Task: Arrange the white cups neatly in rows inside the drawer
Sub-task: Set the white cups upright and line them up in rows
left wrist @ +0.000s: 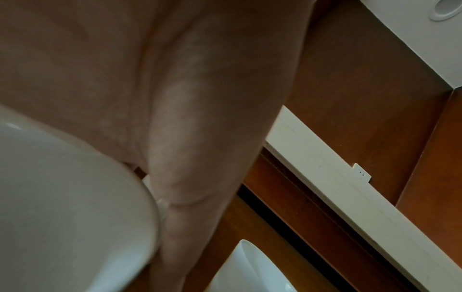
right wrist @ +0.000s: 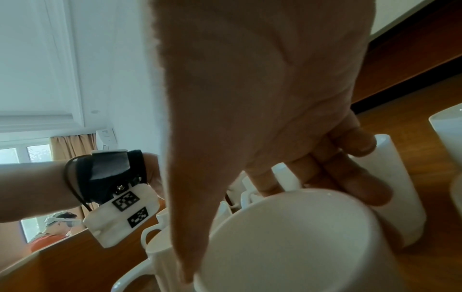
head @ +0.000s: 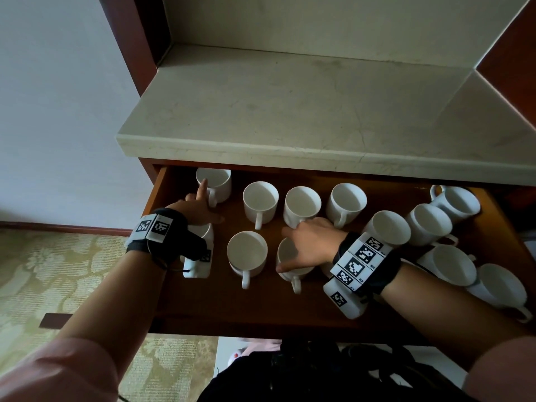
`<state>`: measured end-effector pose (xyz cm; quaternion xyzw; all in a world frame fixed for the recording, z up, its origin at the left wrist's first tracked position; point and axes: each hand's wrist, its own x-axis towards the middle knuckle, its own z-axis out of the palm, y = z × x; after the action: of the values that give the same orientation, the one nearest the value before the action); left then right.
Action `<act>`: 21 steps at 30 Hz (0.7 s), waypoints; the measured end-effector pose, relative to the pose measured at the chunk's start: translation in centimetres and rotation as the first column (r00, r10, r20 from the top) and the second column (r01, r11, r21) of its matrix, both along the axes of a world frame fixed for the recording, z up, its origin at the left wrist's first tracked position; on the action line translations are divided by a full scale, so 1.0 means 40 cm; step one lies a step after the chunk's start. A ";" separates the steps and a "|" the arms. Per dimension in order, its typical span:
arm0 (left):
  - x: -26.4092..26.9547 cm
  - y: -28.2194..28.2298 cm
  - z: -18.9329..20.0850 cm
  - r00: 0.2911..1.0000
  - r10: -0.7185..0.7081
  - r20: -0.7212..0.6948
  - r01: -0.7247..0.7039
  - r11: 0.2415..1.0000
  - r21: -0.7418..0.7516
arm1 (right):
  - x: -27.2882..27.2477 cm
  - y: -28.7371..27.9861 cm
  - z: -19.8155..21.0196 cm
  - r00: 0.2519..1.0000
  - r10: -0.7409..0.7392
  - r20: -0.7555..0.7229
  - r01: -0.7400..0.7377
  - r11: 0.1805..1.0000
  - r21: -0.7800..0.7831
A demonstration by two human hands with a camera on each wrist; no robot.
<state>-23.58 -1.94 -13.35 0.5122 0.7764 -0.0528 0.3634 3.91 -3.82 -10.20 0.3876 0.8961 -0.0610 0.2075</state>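
The white cups (head: 260, 203) stand upright in the open drawer (head: 290, 303): the left side already forms two rows, while the right-hand cluster (head: 429, 227) sits crowded and askew. Your right hand (head: 311, 245) spreads its fingers (right wrist: 355, 142) wide over the front-row cup (head: 290, 265); your left hand (head: 197, 211) rests straight fingers against the back-left cup (head: 214, 184). You seem to be mid-alignment. Next, I'd judge, nudge these square, then straighten the right cluster.
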 end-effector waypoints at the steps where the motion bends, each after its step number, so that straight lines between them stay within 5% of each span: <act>1: 0.001 -0.001 0.001 1.000 0.000 -0.003 0.000 1.000 0.001 | 0.000 0.000 -0.001 1.000 -0.007 -0.003 0.007 1.000 0.001; 21: 0.002 -0.002 0.012 0.999 0.014 0.034 -0.014 1.000 0.006 | 0.014 0.003 0.012 0.996 -0.085 -0.018 0.084 0.995 -0.062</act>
<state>-23.48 -2.01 -12.86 0.5087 0.7739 -0.0392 0.3752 4.49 -3.70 -9.73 0.4181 0.8787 -0.1009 0.2071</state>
